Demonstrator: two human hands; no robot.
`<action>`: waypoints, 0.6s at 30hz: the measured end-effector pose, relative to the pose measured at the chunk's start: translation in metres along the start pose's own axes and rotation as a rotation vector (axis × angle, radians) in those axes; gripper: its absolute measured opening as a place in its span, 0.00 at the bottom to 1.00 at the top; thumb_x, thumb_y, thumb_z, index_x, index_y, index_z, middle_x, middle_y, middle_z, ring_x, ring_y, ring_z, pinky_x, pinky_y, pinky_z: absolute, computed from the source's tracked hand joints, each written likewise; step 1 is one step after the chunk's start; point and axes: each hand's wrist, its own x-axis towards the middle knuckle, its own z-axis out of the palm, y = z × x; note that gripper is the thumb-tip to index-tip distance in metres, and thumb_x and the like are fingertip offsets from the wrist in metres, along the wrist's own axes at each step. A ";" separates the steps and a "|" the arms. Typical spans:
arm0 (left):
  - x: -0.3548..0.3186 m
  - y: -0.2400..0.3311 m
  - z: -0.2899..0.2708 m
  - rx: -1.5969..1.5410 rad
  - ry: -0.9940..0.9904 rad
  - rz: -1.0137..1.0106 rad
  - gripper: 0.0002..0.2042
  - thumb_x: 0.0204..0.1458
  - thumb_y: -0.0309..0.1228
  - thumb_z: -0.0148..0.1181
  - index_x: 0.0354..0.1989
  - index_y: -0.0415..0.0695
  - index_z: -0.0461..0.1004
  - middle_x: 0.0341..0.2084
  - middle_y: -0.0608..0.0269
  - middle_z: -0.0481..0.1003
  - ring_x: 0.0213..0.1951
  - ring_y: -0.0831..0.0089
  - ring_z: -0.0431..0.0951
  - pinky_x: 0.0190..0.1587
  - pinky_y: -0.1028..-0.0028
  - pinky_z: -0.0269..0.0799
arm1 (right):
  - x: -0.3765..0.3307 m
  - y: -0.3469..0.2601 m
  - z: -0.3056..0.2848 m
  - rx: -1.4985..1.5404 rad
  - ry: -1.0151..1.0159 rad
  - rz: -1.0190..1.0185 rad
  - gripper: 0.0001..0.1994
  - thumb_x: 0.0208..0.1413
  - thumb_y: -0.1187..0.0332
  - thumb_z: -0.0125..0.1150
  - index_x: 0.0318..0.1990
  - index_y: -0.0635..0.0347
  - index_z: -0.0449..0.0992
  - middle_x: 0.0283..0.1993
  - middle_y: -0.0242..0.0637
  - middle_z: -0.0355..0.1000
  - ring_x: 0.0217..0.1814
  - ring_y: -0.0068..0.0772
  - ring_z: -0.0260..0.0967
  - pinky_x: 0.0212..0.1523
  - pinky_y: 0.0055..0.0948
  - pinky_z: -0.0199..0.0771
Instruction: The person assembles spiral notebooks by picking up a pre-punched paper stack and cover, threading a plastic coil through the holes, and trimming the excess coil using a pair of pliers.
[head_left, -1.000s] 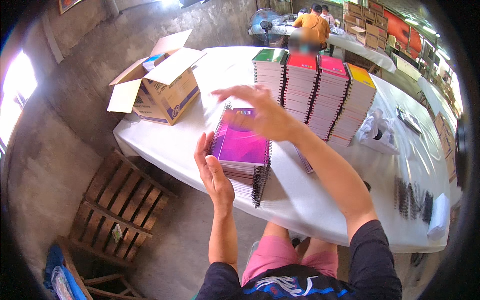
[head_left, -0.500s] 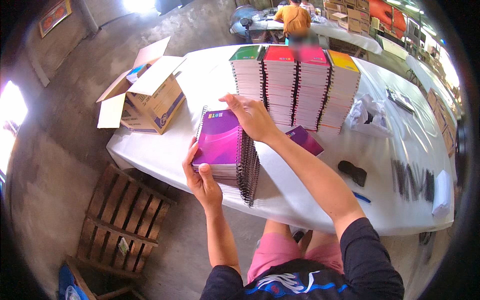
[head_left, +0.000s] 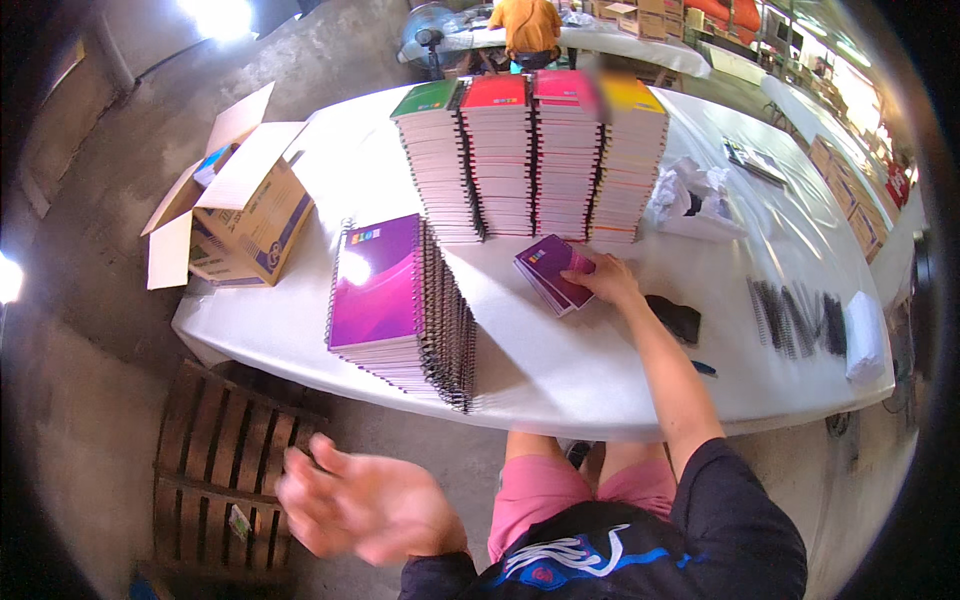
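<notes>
My right hand [head_left: 608, 279] grips the right edge of a purple booklet [head_left: 549, 258], its fingertips on the cover. Another purple-covered one lies partly beneath it, and no spiral shows on either. To the left stands a tall stack of purple spiral notebooks [head_left: 378, 280], black coils along its right side. My left hand [head_left: 370, 503], blurred, is in front of the table's near edge, clear of the stack. Its palm is turned up, with the fingers loosely bent and nothing in them.
Notebook stacks with green [head_left: 428, 97], red [head_left: 495, 92], pink [head_left: 562, 86] and yellow [head_left: 634, 95] covers stand behind. An open carton [head_left: 255, 225] sits left. Loose black coils [head_left: 785, 315], a black object [head_left: 676, 318] and crumpled plastic [head_left: 695, 195] lie right. A wooden pallet [head_left: 215, 470] is below.
Both hands have left the purple notebook stack. My right hand went right to the purple booklets and took hold; my left came down toward me. The view has shifted, too.
</notes>
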 end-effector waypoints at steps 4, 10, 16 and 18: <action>-0.046 0.036 0.041 -0.341 -0.480 0.003 0.25 0.53 0.47 0.55 0.56 0.49 0.61 0.51 0.55 0.65 0.55 0.55 0.68 0.55 0.55 0.62 | -0.014 0.034 -0.024 0.098 0.182 -0.129 0.24 0.43 0.49 0.66 0.43 0.55 0.73 0.43 0.51 0.73 0.44 0.52 0.72 0.42 0.44 0.72; -0.140 0.021 0.094 0.216 -1.128 -0.256 0.29 0.49 0.48 0.60 0.57 0.48 0.65 0.53 0.57 0.67 0.60 0.55 0.62 0.64 0.49 0.39 | -0.107 0.039 -0.032 0.182 0.016 -0.591 0.13 0.48 0.61 0.62 0.36 0.58 0.71 0.30 0.46 0.74 0.33 0.52 0.73 0.31 0.46 0.71; -0.201 0.000 0.100 0.464 -1.201 -0.191 0.29 0.38 0.61 0.62 0.37 0.48 0.71 0.37 0.60 0.68 0.48 0.59 0.66 0.58 0.45 0.39 | -0.122 0.115 -0.089 0.306 -0.122 -0.482 0.30 0.40 0.53 0.70 0.52 0.56 0.73 0.56 0.45 0.69 0.61 0.42 0.63 0.62 0.36 0.60; -0.197 -0.002 0.099 0.497 -1.175 -0.212 0.28 0.34 0.61 0.65 0.30 0.47 0.70 0.35 0.60 0.67 0.45 0.60 0.66 0.55 0.47 0.44 | -0.098 0.153 -0.109 0.115 0.180 0.124 0.20 0.48 0.59 0.65 0.47 0.57 0.75 0.53 0.50 0.69 0.57 0.49 0.65 0.57 0.38 0.64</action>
